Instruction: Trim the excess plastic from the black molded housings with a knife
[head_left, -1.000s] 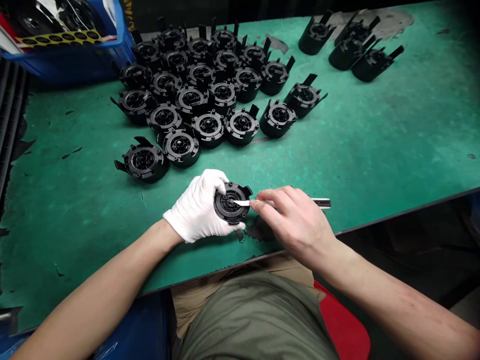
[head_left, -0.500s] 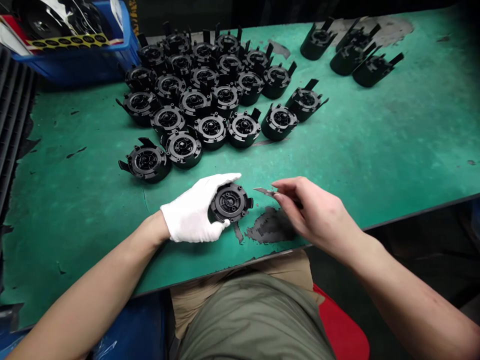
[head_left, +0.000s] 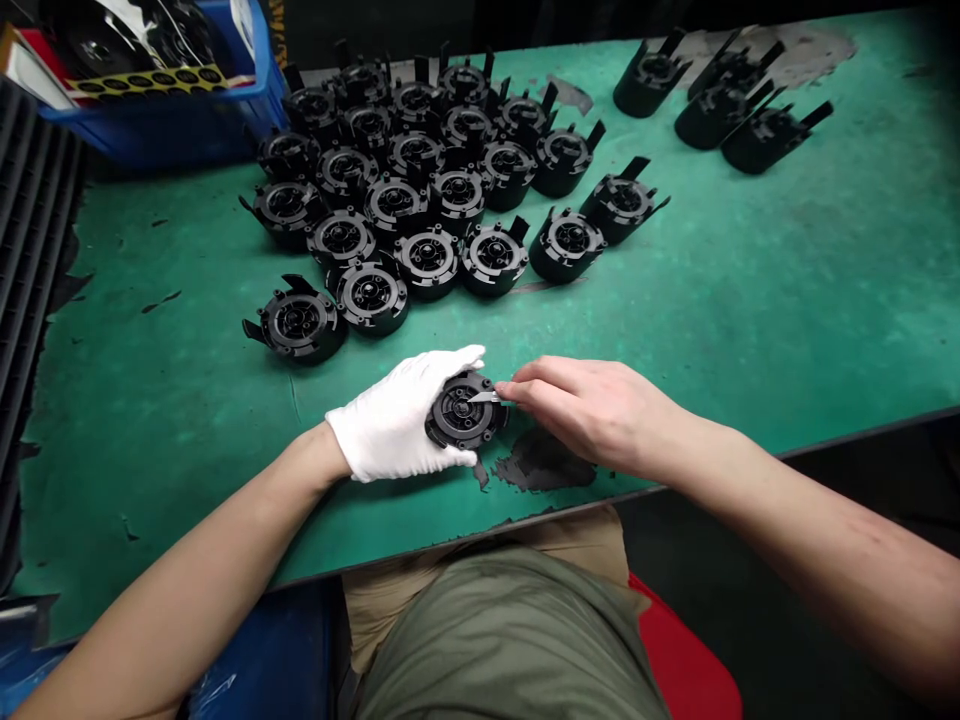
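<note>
My left hand (head_left: 405, 415), in a white glove, is wrapped round a black round plastic housing (head_left: 459, 412) near the table's front edge. The housing's ringed face with its central hub is turned up toward me. Bare, my right hand (head_left: 581, 405) pinches a small knife blade (head_left: 484, 397) between thumb and fingers. The blade points left and lies over the upper right part of the housing's face; whether it touches the plastic I cannot tell. Most of the handle end is hidden by my fingers.
Several like black housings (head_left: 426, 257) stand grouped on the green table (head_left: 750, 300), with several more (head_left: 646, 85) at the back right. A blue bin (head_left: 172, 125) holding dark parts is at the back left, beside stacked black trays (head_left: 34, 260).
My right hand has moved left, bringing the blade from beside the housing to over its face. My left hand has turned the housing slightly and keeps hold of it.
</note>
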